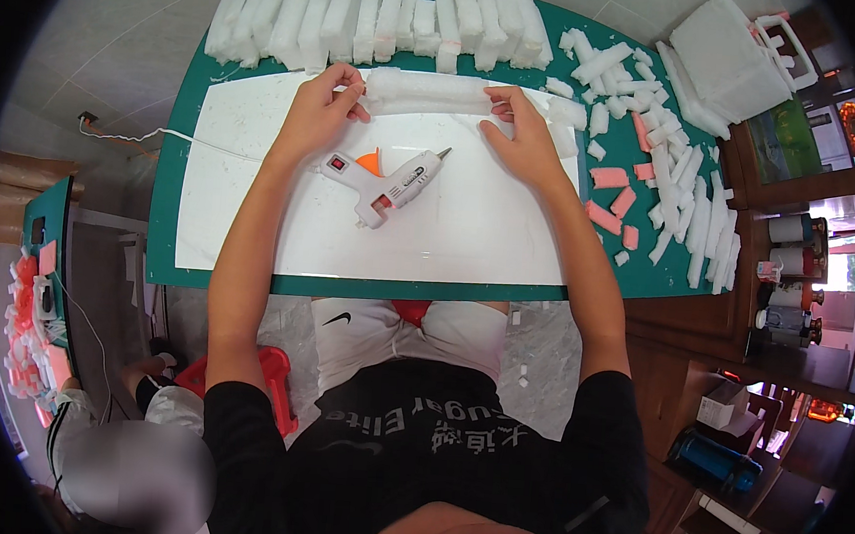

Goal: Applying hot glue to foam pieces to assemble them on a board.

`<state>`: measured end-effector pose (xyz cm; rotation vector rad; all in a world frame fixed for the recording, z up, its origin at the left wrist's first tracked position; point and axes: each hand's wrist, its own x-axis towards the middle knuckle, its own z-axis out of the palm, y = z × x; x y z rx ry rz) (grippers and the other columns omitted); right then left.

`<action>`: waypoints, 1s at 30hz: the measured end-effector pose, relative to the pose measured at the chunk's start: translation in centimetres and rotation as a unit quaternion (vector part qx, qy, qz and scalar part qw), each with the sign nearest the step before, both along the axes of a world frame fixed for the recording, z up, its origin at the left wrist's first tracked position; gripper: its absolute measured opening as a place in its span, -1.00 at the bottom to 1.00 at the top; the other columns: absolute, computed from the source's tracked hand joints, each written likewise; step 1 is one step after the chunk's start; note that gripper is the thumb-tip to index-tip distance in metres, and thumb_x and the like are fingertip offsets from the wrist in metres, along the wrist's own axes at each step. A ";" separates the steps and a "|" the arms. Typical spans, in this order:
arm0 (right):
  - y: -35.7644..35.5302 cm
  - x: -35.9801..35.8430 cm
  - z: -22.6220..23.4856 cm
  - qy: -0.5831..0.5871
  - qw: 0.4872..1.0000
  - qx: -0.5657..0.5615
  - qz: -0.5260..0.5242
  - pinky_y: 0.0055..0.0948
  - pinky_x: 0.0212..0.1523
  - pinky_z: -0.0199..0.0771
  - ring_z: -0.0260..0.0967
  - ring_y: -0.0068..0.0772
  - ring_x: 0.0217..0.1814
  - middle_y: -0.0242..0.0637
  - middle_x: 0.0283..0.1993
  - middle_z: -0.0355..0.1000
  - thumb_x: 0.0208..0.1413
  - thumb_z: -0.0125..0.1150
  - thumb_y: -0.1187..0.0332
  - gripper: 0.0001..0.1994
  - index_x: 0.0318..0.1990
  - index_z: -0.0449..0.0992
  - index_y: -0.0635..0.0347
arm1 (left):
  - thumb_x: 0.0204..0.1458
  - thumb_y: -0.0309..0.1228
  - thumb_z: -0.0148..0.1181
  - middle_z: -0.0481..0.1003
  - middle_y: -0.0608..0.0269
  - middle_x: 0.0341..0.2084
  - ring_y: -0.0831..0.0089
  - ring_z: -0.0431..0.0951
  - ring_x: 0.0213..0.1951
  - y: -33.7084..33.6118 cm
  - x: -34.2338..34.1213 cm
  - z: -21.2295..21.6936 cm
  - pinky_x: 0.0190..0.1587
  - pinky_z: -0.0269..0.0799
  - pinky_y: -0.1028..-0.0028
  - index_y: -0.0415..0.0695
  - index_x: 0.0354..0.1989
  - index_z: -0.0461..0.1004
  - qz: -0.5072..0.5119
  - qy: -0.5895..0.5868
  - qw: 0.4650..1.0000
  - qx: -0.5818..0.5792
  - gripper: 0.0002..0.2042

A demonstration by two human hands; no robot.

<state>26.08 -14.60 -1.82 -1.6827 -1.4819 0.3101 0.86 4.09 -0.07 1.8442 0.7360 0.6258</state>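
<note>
One red plastic container (283, 385), floor (552, 338), contents hidden. One oblong white foam strip (428, 93), near green desk's (164, 222) far edge: left end grasped by left hand (333, 103); right end touched by right hand (516, 130), grip undeterminable. One white glue gun (388, 186). Six pink foam pieces (609, 177), toward right edge.

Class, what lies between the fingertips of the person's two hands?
In the head view, a long white foam strip lies between the left hand and right hand.
</note>
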 end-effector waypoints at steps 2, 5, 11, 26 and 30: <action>0.0 0.0 0.0 -0.002 1.000 0.001 0.000 -0.33 0.14 0.39 0.40 -0.21 0.01 -0.15 0.02 0.42 0.06 0.24 0.47 -0.57 0.12 0.38 0.17 | 0.29 -0.40 0.07 0.54 0.12 -0.22 0.43 0.68 -0.33 -0.2 0.1 0.2 -0.25 0.52 0.54 -0.23 -0.13 0.44 0.004 -0.001 1.000 -0.010 -0.85; 0.0 0.1 0.1 -0.004 1.000 -0.011 -0.006 -0.36 0.19 0.40 0.42 -0.28 0.05 -0.16 0.05 0.46 0.08 0.28 0.42 -0.57 0.13 0.40 0.23 | 0.29 -0.40 0.07 0.54 0.13 -0.22 0.43 0.68 -0.33 -0.1 0.1 0.2 -0.26 0.51 0.54 -0.22 -0.13 0.44 0.007 0.000 1.000 -0.010 -0.86; 0.0 0.1 -0.1 -0.003 1.000 0.002 -0.003 -0.34 0.13 0.39 0.40 -0.22 0.00 -0.15 0.02 0.42 0.06 0.25 0.46 -0.57 0.12 0.38 0.17 | 0.29 -0.40 0.06 0.56 0.14 -0.19 0.45 0.67 -0.35 0.4 -0.1 -0.1 -0.30 0.49 0.54 -0.21 -0.13 0.44 0.000 -0.010 0.999 -0.032 -0.86; 0.1 0.1 -0.1 0.001 1.000 -0.014 -0.010 -0.35 0.19 0.40 0.42 -0.29 0.05 -0.16 0.03 0.46 0.08 0.28 0.42 -0.55 0.15 0.38 0.23 | 0.30 -0.34 0.01 0.52 0.25 -0.38 0.59 0.44 -0.55 1.9 -0.6 -1.0 -0.42 0.37 0.55 -0.22 -0.19 0.43 0.020 -0.029 0.999 0.001 -0.82; 0.1 0.2 -0.2 0.008 1.000 0.006 -0.002 -0.34 0.13 0.40 0.40 -0.23 0.00 -0.15 -0.02 0.42 0.05 0.26 0.46 -0.56 0.13 0.37 0.18 | 0.27 -0.35 0.06 0.50 0.29 -0.43 0.62 0.38 -0.56 1.2 -0.1 -1.0 -0.43 0.35 0.55 -0.22 -0.17 0.45 0.019 -0.041 0.999 0.002 -0.83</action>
